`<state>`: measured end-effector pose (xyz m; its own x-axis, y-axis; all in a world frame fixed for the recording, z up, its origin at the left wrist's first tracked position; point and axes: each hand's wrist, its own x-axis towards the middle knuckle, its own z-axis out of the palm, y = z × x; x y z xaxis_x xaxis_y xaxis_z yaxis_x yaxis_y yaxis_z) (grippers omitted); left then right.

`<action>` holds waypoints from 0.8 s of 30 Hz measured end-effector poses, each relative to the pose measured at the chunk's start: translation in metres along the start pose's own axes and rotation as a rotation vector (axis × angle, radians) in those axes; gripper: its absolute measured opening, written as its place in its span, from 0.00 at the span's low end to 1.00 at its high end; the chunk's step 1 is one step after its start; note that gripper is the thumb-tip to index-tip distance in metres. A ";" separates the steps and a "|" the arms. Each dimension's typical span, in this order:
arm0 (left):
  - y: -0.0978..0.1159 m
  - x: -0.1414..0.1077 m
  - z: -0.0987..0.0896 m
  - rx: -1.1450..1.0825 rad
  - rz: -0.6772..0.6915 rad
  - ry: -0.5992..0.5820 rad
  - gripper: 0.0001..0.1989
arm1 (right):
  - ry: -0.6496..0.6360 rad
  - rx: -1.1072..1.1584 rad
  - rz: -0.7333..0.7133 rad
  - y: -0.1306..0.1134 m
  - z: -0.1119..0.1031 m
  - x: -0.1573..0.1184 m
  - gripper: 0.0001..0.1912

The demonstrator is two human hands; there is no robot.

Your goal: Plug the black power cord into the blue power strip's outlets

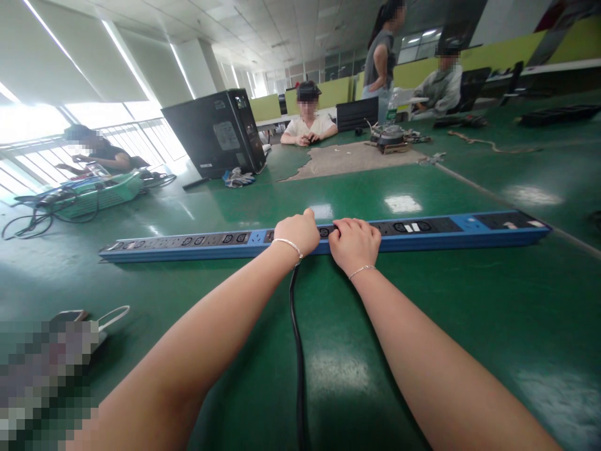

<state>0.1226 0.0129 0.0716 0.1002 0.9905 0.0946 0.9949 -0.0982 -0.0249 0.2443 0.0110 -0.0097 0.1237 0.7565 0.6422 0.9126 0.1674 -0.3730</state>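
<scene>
A long blue power strip with black socket panels lies across the green tabletop. My left hand is closed in a fist over its middle, thumb on top. A black power cable runs from the lower tabletop up to beneath this fist, where its end is hidden. My right hand is closed over the strip just to the right, fingers curled over its far edge. One round-edged socket shows between the two hands.
At the back left stand a black computer case and a green basket with cables. Gloves lie beside the case. Metal parts and a bottle are farther back. Several people are around the room. A blurred object lies lower left.
</scene>
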 end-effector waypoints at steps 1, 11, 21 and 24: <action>0.001 -0.001 0.001 0.007 0.010 0.011 0.14 | 0.000 0.000 -0.001 0.000 0.000 0.000 0.16; 0.000 0.007 0.001 -0.052 -0.020 0.003 0.13 | -0.014 0.038 0.016 0.002 0.000 0.001 0.17; -0.062 -0.010 0.027 -0.152 0.160 0.247 0.18 | -0.001 0.078 0.025 0.005 0.001 0.002 0.17; -0.074 -0.020 0.047 -0.127 0.229 0.335 0.20 | -0.003 0.077 0.010 0.000 -0.002 0.001 0.17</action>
<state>0.0459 0.0047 0.0249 0.2971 0.8579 0.4192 0.9384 -0.3436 0.0381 0.2452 0.0106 -0.0081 0.1315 0.7601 0.6364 0.8788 0.2077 -0.4296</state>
